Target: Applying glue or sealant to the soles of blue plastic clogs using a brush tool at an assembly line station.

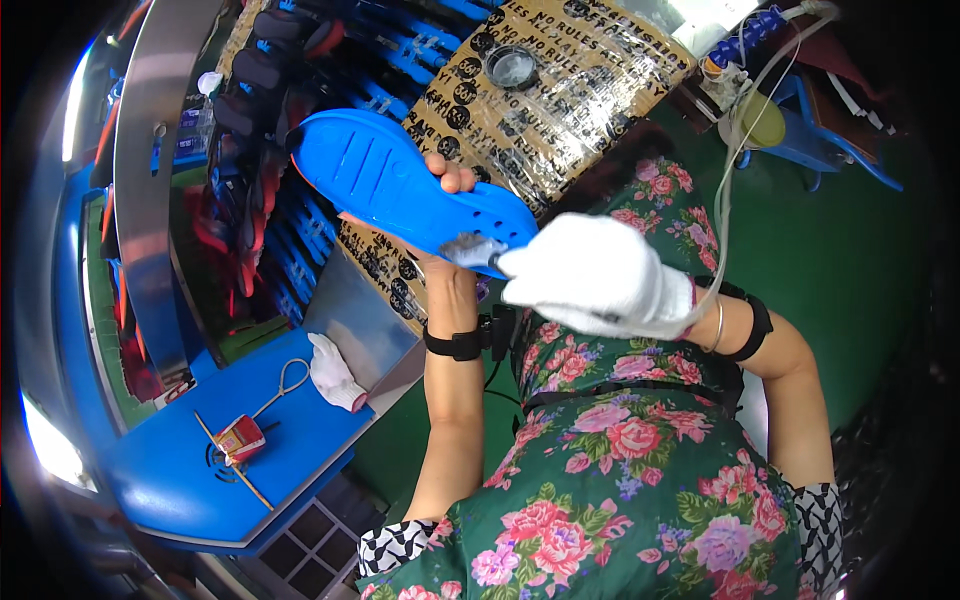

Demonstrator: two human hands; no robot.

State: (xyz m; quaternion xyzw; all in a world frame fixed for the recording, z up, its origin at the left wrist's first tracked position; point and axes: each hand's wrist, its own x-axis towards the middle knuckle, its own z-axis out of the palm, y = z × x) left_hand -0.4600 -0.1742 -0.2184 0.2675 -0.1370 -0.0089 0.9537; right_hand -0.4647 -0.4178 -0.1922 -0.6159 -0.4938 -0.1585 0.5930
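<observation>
My bare left hand (452, 177) holds a blue shoe sole (375, 175) from beneath. Its fingers curl over the sole's far edge, while the rest of the hand is mostly hidden under it. Grooves cross the sole's wide left part, and small holes dot the right part. My right hand (600, 275), in a white glove, is closed round a small brush (475, 248), whose handle is mostly hidden by the glove. The bristles lie over the sole's near edge, beside the holes, apparently touching it.
Beyond the sole, a table covered in printed brown sheeting (590, 110) carries a round, dark-rimmed pot (510, 68). Shoe uppers (245, 110) hang at the upper left. A white glove (335, 375) and a red box (240, 438) lie on a blue surface (160, 470). A cable (728, 200) hangs at right.
</observation>
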